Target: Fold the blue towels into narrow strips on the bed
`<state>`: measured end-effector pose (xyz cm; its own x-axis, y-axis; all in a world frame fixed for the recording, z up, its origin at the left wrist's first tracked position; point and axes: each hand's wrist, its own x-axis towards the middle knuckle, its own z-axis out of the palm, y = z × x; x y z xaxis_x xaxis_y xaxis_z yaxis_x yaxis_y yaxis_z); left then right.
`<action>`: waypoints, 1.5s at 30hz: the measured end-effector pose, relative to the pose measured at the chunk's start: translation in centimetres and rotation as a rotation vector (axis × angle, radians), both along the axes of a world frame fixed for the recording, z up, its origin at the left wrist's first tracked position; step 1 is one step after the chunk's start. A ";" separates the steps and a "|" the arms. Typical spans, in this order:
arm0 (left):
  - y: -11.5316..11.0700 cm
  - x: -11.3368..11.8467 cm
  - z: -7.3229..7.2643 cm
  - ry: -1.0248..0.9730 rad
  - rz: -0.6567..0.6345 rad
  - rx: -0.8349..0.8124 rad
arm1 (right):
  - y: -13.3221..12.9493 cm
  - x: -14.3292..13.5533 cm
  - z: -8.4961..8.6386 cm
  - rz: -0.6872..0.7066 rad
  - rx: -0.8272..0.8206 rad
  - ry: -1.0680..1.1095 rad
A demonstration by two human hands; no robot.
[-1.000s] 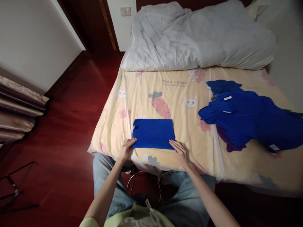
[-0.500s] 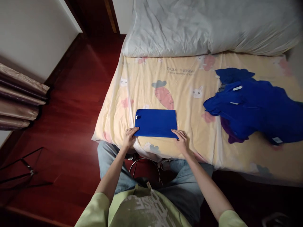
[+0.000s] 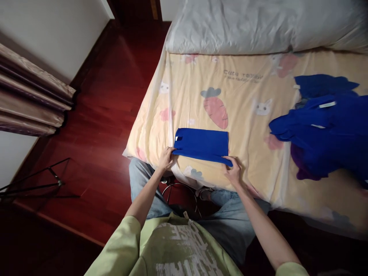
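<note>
A blue cloth point(image 3: 202, 142), folded into a flat rectangle with a small white tag at its left side, lies near the front edge of the bed point(image 3: 244, 126). My left hand point(image 3: 166, 158) pinches its near left corner. At the near right corner my right hand point(image 3: 232, 170) grips the cloth between thumb and fingers. The near edge is lifted slightly and curls over between both hands. What kind of garment or cloth it is, I cannot tell.
A pile of blue garments point(image 3: 330, 130) with white labels lies on the right, a purple piece point(image 3: 304, 163) under it. A grey quilt point(image 3: 230, 30) lies across the back. To the left are a curtain point(image 3: 31, 92) and black stand legs point(image 3: 54, 176).
Both hands have raised the near edge of the blue cloth and started to turn it up, away from me. The view has shifted left, so things appear further right.
</note>
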<state>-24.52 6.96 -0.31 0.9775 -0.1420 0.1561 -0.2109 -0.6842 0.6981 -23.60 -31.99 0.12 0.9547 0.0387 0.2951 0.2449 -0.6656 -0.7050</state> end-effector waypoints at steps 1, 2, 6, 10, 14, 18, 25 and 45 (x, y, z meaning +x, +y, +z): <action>0.0 0.1 0.0 -0.001 0.000 -0.011 | -0.1 0.1 -0.1 -0.010 0.025 0.016; 0.0 0.1 -0.1 -0.002 0.001 -0.020 | -0.2 0.1 -0.3 -0.024 0.047 0.037; -0.2 0.2 0.2 0.021 0.033 -0.038 | -0.3 0.3 -1.2 -0.138 0.129 0.159; -0.5 0.1 0.6 0.032 0.083 -0.069 | -0.1 0.3 -1.7 -0.260 0.197 0.224; -0.8 0.1 0.7 0.038 0.152 -0.081 | 0.1 0.4 -1.5 -0.325 0.185 0.209; -1.0 0.3 0.7 0.069 0.186 -0.103 | 0.2 0.7 -1.2 -0.346 0.185 0.210; -1.3 0.9 1.3 0.144 0.252 -0.192 | 0.5 1.4 -1.4 -0.353 0.162 0.187; -1.9 1.2 1.4 0.163 0.310 -0.190 | 1.0 2.3 -1.2 -0.385 0.081 0.167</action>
